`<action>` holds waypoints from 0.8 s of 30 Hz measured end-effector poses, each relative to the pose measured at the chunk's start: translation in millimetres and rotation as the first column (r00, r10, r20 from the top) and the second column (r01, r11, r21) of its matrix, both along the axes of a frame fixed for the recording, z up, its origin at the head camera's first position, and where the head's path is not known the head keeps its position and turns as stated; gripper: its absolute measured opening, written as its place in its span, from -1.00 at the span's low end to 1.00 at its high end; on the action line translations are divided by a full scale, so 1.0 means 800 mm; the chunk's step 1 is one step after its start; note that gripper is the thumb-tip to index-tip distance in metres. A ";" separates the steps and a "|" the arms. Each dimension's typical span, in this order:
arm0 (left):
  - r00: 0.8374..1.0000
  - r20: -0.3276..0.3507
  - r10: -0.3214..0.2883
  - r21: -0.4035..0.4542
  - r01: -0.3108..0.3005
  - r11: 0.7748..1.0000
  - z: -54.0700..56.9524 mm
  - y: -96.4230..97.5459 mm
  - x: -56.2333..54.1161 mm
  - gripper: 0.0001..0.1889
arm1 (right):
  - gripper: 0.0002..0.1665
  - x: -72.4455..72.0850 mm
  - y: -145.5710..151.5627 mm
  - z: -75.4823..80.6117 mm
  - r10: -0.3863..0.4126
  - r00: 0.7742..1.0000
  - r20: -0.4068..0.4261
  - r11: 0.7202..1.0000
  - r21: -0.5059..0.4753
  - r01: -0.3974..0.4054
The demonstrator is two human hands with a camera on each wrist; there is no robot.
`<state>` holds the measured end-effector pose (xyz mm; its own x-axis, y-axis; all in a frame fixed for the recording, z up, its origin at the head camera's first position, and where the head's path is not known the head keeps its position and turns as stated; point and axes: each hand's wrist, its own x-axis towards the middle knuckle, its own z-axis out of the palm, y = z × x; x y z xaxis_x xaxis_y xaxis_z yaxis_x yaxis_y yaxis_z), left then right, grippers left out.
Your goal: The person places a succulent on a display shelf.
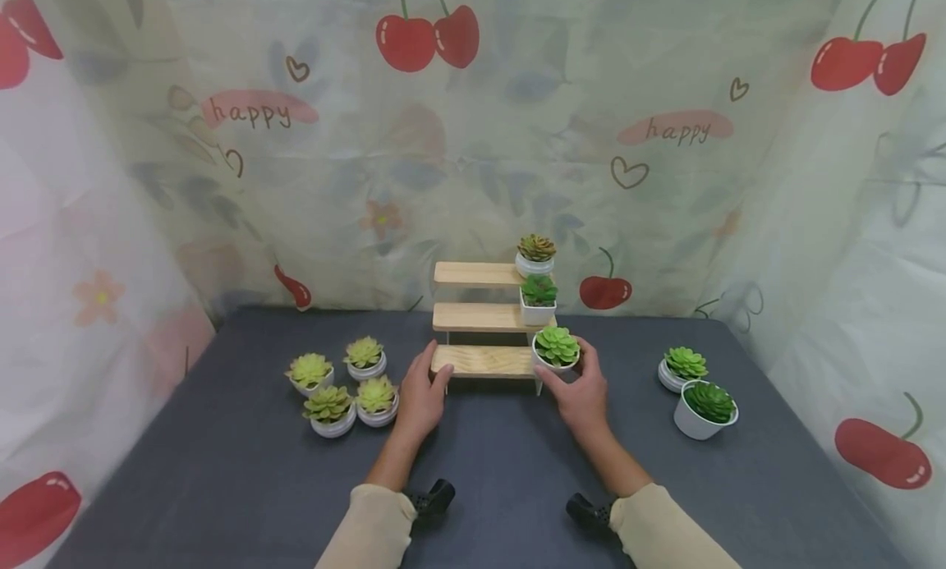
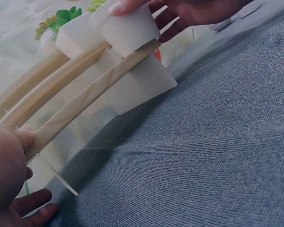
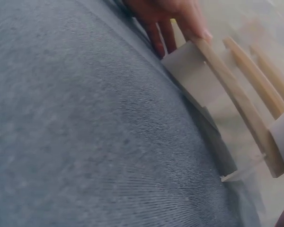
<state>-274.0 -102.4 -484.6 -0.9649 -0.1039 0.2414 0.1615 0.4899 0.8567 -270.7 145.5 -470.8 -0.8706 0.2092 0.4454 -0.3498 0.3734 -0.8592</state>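
A three-tier wooden display stand (image 1: 480,360) stands in the middle of the table. My right hand (image 1: 587,396) grips a white pot with a bright green succulent (image 1: 557,346) at the right end of the lowest tier, thumb in front and fingers round the far side. In the left wrist view this white pot (image 2: 132,30) sits right at the board's end. My left hand (image 1: 421,401) holds the left end of the lowest tier, its thumb on the board's edge. Above the right hand are a dark green succulent (image 1: 539,298) on the middle tier and a reddish-green succulent (image 1: 535,255) on the top tier.
Several pale green potted succulents (image 1: 328,409) stand grouped on the left of the dark table cloth (image 1: 488,487). On the right are a small light green succulent (image 1: 683,367) and a larger dark green one (image 1: 706,409). A printed curtain (image 1: 502,126) hangs behind.
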 end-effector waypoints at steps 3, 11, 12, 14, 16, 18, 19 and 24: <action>1.000 -0.001 -0.003 0.000 0.003 1.000 0.002 0.000 0.001 -0.43 | -0.11 -0.001 -0.001 0.003 -0.005 1.000 0.013 1.000 0.009 0.005; 1.000 0.000 -0.002 0.006 0.002 1.000 0.004 0.001 0.003 -0.43 | -0.11 -0.004 -0.003 0.004 0.017 0.999 0.040 1.000 -0.003 -0.016; 1.000 -0.001 -0.002 0.007 0.002 1.000 0.004 0.001 0.003 -0.43 | -0.11 -0.004 -0.004 0.005 0.022 0.999 0.042 1.000 -0.009 -0.022; 1.000 0.004 -0.002 0.008 0.002 1.000 0.004 0.000 0.003 -0.43 | -0.11 -0.005 -0.006 0.005 0.028 0.998 0.052 1.000 -0.015 -0.027; 1.000 0.007 -0.001 0.010 0.001 1.000 0.004 0.000 0.003 -0.42 | -0.11 -0.004 -0.010 0.006 0.034 0.997 0.063 0.999 -0.015 -0.033; 1.000 0.006 0.000 0.009 0.000 1.000 0.004 0.000 0.003 -0.43 | -0.12 -0.004 -0.013 0.006 0.033 0.997 0.072 0.999 -0.014 -0.032; 1.000 0.005 0.000 0.009 0.000 1.000 0.004 0.001 0.003 -0.43 | -0.12 -0.004 -0.015 0.007 0.032 0.997 0.073 0.999 -0.012 -0.031; 1.000 -0.001 -0.002 0.001 0.002 1.000 0.005 0.001 0.002 -0.43 | -0.12 -0.006 -0.021 0.006 0.024 0.997 0.075 1.000 -0.016 -0.023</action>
